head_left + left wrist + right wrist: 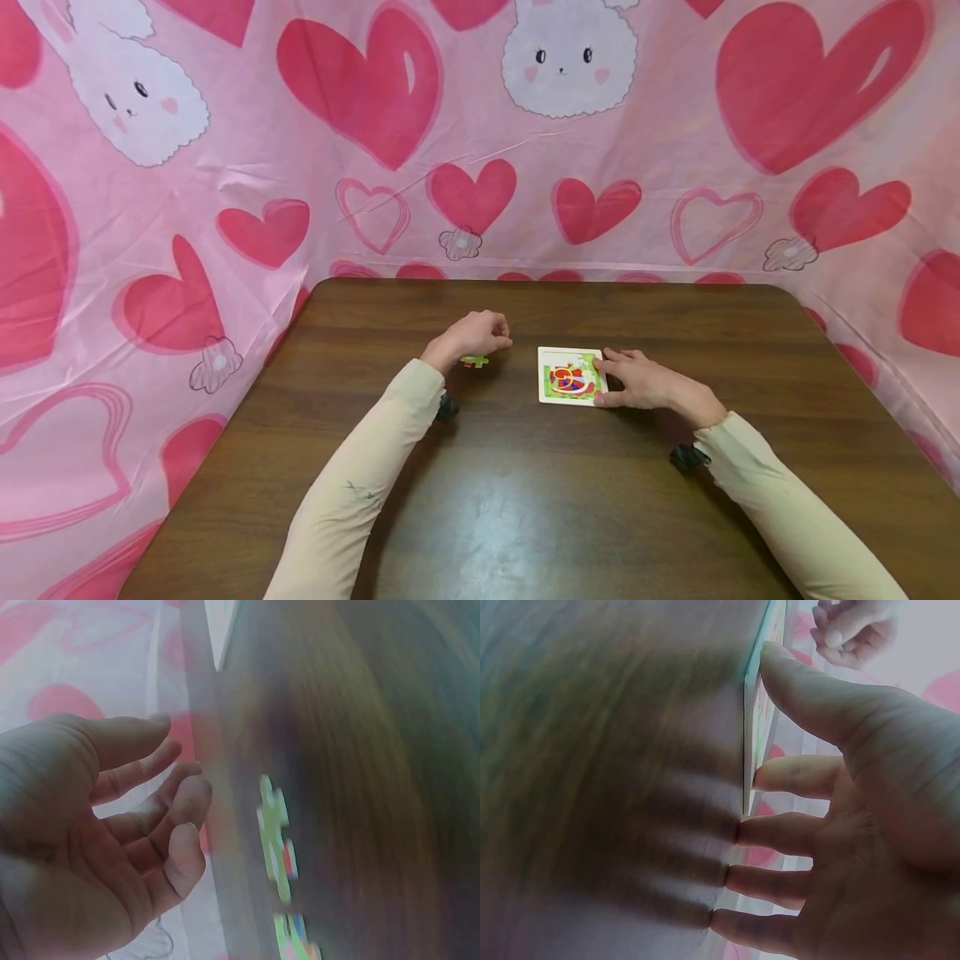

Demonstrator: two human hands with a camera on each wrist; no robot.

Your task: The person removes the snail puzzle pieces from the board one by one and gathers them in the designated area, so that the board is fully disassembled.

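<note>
A square puzzle board with a white frame lies on the table, with a colourful snail-like picture partly covering its inside. My right hand rests at its right side, thumb and index finger touching the frame; the other fingertips come down on the tabletop beside it in the right wrist view. To the left of the board, my left hand hovers over the table with loosely bent fingers and nothing between them. Below it lies a green puzzle piece, with another multicoloured piece close by in the left wrist view.
The brown wooden table reaches back to a pink cloth printed with hearts and rabbits. That cloth also hangs along both sides. Dark wrist cameras sit under both cuffs.
</note>
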